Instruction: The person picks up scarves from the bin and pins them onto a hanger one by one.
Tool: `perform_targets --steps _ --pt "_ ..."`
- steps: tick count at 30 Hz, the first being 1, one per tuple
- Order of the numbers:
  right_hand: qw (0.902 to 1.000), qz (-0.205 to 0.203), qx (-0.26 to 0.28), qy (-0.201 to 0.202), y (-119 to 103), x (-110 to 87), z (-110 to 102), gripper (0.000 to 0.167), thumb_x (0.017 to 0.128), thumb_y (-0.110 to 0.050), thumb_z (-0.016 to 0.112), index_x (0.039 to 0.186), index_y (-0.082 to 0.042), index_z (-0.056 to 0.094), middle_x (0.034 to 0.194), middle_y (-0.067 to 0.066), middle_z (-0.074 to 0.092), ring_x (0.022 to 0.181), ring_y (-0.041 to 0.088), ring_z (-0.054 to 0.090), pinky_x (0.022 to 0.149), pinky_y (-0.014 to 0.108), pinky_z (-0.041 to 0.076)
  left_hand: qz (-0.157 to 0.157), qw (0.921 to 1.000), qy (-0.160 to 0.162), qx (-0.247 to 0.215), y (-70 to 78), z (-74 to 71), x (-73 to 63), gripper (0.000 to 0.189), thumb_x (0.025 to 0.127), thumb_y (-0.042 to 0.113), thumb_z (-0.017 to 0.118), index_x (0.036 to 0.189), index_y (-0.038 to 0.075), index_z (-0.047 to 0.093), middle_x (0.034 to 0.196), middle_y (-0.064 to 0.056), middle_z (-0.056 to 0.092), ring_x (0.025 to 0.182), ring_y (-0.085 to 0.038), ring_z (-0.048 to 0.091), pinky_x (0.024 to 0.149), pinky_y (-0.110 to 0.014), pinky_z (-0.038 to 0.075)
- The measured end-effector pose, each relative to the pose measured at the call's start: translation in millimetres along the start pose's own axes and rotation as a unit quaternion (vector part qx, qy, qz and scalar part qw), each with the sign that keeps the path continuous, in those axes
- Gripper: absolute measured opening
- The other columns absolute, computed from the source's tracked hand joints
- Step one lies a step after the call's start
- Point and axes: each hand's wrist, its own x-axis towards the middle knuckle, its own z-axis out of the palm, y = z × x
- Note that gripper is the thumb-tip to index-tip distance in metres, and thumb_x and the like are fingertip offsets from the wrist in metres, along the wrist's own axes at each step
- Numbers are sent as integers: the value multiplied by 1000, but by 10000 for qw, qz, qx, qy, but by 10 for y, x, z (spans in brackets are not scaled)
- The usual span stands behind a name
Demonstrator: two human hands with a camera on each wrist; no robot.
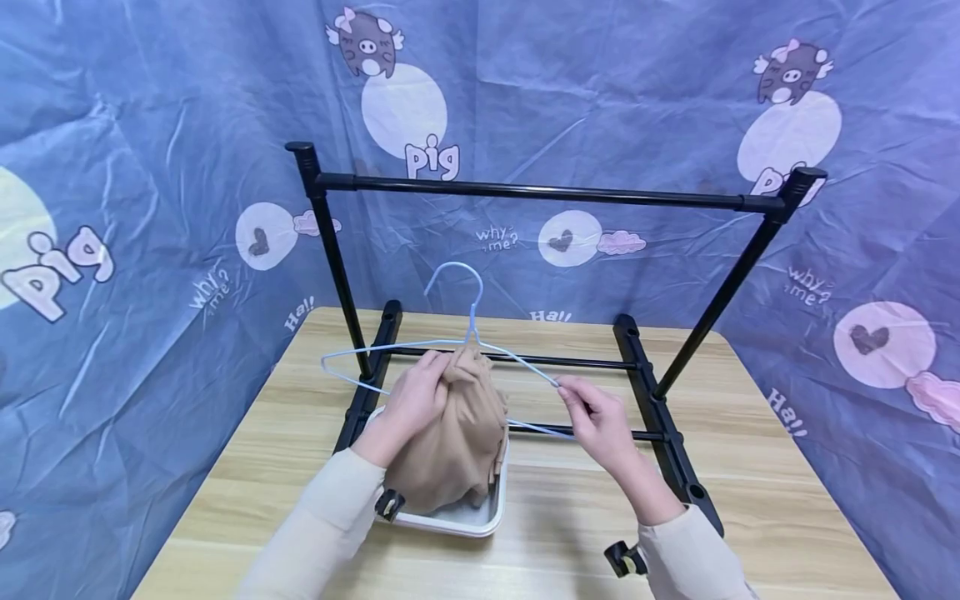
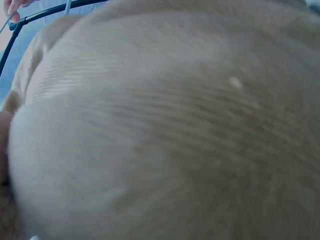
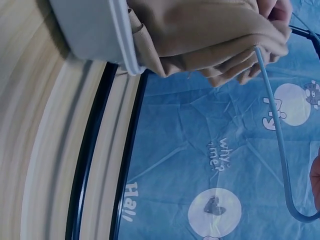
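"Over the white tub (image 1: 457, 527), what's the left hand (image 1: 411, 398) doing?"
"Gripping brown cloth (image 1: 453, 458), bunched at the neck of the hanger (image 1: 473, 315); the right hand (image 1: 600, 421) pinches the hanger's wire."

We note: hanger (image 1: 473, 318) light blue; cloth (image 1: 457, 442) plain tan; bin (image 1: 450, 526) white; rack (image 1: 555, 192) black; tabletop (image 1: 555, 517) pale wood-grained; backdrop (image 1: 510, 125) blue, pig-printed.

a pale wood-grain bench (image 1: 765, 450) spans the lower frame, bearing a black garment rack (image 1: 555, 192) and, lower centre, a white bin (image 1: 450, 527).
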Motion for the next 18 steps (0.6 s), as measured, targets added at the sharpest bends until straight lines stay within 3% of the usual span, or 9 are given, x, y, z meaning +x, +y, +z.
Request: perform_targets --steps 3,7,10,14,16,18 --pt "9997 -154 104 140 8 1 0 10 83 1 53 80 8 59 64 7 53 44 4 34 40 13 30 -449 9982 -388 120 28 -1 41 24 75 1 52 98 5 59 87 -8 55 74 -25 56 62 -36 44" --pt "9994 -170 214 211 0 1 -6 7 81 5 54 78 10 59 63 9 53 43 6 35 39 14 29 -925 9899 -1054 185 68 -11 79 22 76 11 59 97 7 55 86 -9 55 73 -27 55 62 -38 43" --pt "9990 -59 381 217 -6 -15 -14 5 78 10 54 79 9 59 60 7 50 42 7 33 38 15 28 -1170 9853 -1225 200 83 -16 85 29 72 18 67 92 10 48 85 -7 48 69 -27 52 56 -37 41" --pt "9974 -63 652 312 51 -79 -2 11 78 10 54 83 4 62 59 4 49 43 7 34 37 17 28 -1132 9860 -1140 453 96 -21 87 31 66 21 72 72 13 43 75 -2 38 68 -23 43 54 -33 36" --pt "9946 -266 888 462 296 -239 50 14 78 9 55 88 3 63 64 2 52 45 6 36 39 16 28 -1021 9863 -1127 642 109 -18 86 32 66 22 72 62 15 41 69 0 36 67 -21 41 54 -32 35" --pt "9938 -197 978 498 331 -268 52 17 78 10 54 90 2 63 64 1 52 45 6 36 39 16 27 -852 9874 -1059 816 121 -9 81 32 67 24 71 56 16 42 65 2 39 65 -21 44 55 -32 36"
